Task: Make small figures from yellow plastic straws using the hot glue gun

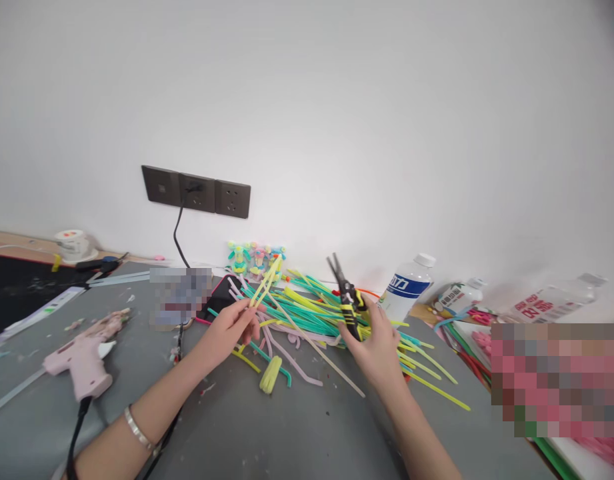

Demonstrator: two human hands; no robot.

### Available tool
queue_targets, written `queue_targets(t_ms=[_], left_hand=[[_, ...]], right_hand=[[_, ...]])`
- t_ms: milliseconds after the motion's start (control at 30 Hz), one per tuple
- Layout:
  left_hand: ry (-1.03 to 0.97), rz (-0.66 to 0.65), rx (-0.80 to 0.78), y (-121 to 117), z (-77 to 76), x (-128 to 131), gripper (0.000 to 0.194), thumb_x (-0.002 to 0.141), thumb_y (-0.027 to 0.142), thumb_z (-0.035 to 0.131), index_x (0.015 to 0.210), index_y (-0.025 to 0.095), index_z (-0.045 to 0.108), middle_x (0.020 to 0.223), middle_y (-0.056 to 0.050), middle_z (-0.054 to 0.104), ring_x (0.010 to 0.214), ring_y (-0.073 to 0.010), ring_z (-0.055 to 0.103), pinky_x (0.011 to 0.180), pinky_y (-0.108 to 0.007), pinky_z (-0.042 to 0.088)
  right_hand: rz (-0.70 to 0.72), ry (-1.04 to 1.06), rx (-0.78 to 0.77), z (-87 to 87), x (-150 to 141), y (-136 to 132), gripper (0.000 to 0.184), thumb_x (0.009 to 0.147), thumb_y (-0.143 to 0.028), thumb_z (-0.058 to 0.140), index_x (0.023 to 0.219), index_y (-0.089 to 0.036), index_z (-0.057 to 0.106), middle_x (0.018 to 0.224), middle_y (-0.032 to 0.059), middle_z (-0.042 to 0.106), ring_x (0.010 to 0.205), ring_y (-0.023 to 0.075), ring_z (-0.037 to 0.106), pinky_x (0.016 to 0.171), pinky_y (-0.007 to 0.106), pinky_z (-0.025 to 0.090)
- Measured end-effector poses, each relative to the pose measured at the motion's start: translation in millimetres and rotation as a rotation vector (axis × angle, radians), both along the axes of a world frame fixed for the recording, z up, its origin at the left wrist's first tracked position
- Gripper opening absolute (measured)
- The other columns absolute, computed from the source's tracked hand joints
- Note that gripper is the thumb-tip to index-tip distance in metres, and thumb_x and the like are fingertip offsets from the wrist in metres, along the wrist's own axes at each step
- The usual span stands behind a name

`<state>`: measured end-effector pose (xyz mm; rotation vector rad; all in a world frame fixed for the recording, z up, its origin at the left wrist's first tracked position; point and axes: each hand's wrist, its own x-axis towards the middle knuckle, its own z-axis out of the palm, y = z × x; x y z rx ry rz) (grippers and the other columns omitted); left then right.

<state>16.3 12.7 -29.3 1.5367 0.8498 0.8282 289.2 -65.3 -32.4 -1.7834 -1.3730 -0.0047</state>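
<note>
Head camera: left grip (238,325) pinches yellow stems (272,271), right grip (379,341) clasps pliers (349,300).

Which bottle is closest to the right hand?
The bottle with the broad blue band, just beyond the right hand; the middle bottle and the red-lettered bottle are farther right.

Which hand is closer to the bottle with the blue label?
The right. The right hand, holding pliers, is just left of the bottle and nearer the camera. The left hand, holding yellow stems, is much farther left.
</note>
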Motion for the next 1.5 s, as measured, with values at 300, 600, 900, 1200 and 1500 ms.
queue_targets(t_ms=[300,600,900,1200,1500], left_hand=[[0.047,-0.065,0.046,-3,2.3,1,0.04,0.091,0.056,0.047,0.08,0.018,0.053,0.054,0.007,0.042,0.047,-0.0101,0.037,0.047,-0.023,0.03],[0.082,-0.215,0.102,-9,8.6,4,0.044,0.093,0.056,0.044,0.077,0.017,0.055,0.056,0.004,0.048,0.05,-0.0101,0.038,0.049,-0.022,0.03],[0.186,-0.115,0.196,-5,4.4,1,0.044,0.095,0.05,0.039,0.068,0.018,0.054,0.057,0.001,0.054,0.054,-0.0136,0.047,0.054,-0.024,0.036],[0.364,0.034,0.288,-7,6.2,-1,0.036,0.093,0.041,0.045,0.1,0.016,0.07,0.057,0.001,0.058,0.052,-0.016,0.049,0.053,-0.025,0.032],[0.349,-0.053,0.331,-11,10.4,1,0.031,0.094,0.04,0.048,0.088,0.018,0.069,0.079,-0.002,0.069,0.065,-0.0145,0.056,0.058,-0.023,0.038]], right_hand=[[-0.046,-0.245,-0.224,-26.0,12,9,0.052,0.076,-0.05,0.066,0.121,-0.024,0.067,0.111,0.0121,0.063,0.107,0.0368,0.054,0.096,0.054,0.033],[0.601,0.547,-0.038,16.4,-72,12,0.03,0.088,-0.051,0.062,0.094,-0.022,0.069,0.07,0.0031,0.061,0.066,0.0213,0.054,0.065,0.034,0.043],[0.784,0.758,-0.133,11.3,-103,49,0.05,0.091,-0.062,0.053,0.079,-0.015,0.067,0.051,-0.0051,0.043,0.046,0.01,0.037,0.046,0.024,0.028],[0.588,1.067,-0.118,7.2,-69,43,0.052,0.078,-0.068,0.063,0.066,-0.018,0.057,0.039,-0.0075,0.044,0.032,0.006,0.032,0.037,0.02,0.022],[0.689,0.929,-0.22,12.2,-75,38,0.058,0.082,-0.07,0.056,0.055,-0.019,0.051,0.036,-0.0098,0.028,0.035,0.0057,0.019,0.04,0.023,0.014]])
